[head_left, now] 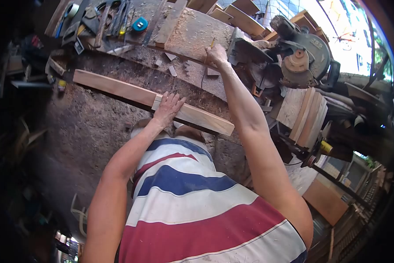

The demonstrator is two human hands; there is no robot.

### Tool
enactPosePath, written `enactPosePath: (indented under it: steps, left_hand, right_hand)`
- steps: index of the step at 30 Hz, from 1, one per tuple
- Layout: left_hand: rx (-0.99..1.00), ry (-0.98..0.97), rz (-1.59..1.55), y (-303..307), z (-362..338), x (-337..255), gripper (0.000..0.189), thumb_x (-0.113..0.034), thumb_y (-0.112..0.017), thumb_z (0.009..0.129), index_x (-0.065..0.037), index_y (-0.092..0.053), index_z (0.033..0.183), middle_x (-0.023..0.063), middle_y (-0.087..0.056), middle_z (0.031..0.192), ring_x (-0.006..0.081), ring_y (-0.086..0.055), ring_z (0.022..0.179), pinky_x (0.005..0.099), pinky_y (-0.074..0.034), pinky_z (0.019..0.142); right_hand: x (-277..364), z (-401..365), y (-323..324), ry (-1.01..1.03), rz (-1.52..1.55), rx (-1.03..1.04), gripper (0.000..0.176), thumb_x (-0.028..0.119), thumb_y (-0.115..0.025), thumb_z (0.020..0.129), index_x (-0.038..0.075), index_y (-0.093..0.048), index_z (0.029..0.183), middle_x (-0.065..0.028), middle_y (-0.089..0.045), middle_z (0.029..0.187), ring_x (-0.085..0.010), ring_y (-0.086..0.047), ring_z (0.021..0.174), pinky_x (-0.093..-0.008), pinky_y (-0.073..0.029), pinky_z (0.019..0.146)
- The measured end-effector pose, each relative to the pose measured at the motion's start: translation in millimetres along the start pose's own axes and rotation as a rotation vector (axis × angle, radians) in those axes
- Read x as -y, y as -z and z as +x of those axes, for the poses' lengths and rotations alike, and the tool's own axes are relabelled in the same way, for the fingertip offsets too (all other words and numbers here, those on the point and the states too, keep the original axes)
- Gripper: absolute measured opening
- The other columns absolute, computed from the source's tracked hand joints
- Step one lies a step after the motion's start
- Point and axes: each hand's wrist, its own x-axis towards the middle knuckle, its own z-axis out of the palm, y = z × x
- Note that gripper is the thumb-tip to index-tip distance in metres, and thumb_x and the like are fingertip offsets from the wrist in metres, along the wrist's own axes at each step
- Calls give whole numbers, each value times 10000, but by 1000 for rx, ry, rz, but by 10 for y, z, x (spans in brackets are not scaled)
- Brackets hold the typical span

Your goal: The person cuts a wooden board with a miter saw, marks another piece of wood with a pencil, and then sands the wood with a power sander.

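Across the front of my body lies a pale wooden beam point(118, 89) with a visible seam near its middle. My left hand point(167, 108) rests on it just right of that seam, fingers spread over the upper face. Stretched out over the workbench, my right hand point(216, 56) is closed, and a thin yellow pencil point(213, 43) sticks up from its fingers. Wood dust and chips cover the bench top point(192, 33) around that hand. Small wood offcuts point(173, 70) lie below the bench edge, between the two hands.
A miter saw point(300, 59) stands right of my right hand. Stacked boards point(304, 116) sit below it. A teal tape measure point(140, 24) and several hand tools point(102, 24) lie on the bench at upper left. An angled wooden panel point(325, 200) is at lower right.
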Motion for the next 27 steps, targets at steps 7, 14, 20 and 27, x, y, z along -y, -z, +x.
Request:
enactPosePath:
  steps: [7,14,20,27]
  left_hand:
    - [119,-17,-5,93,24,43,682,-175,-735,900,-147,-562,1559,159,-573,1554,340,-524,1469,580,-296,1311]
    - [262,61,-197,741,138,-1,630,-250,-910,749,-116,-645,1304,85,-695,1267,281,-630,1293,481,-420,1117]
    - [116,536,-414,1365,172,-24,764,-482,-965,796,-26,-615,1299,274,-752,1106,487,-755,1051,591,-587,889]
    - [-264,879,-385,695,1651,661,811,-517,-901,833,79,-584,1282,310,-734,1190,500,-730,1117,576,-576,978]
  right_hand:
    - [57,-216,86,-50,-3,-28,834,512,-716,1038,-117,-486,1535,-354,-723,1338,-443,-710,1310,-498,-562,1141]
    - [-699,-1944,587,193,378,-159,649,444,-684,1066,-42,-582,1484,-306,-792,1085,-449,-780,1069,-550,-592,960]
    - [-2661,-3299,385,-286,342,-262,450,354,-692,1051,38,-701,1372,-259,-802,1131,-429,-778,1086,-525,-596,965]
    - [-2656,-3404,-238,-127,-47,19,727,286,-815,911,32,-551,1539,-282,-587,1480,-469,-625,1323,-570,-567,1067]
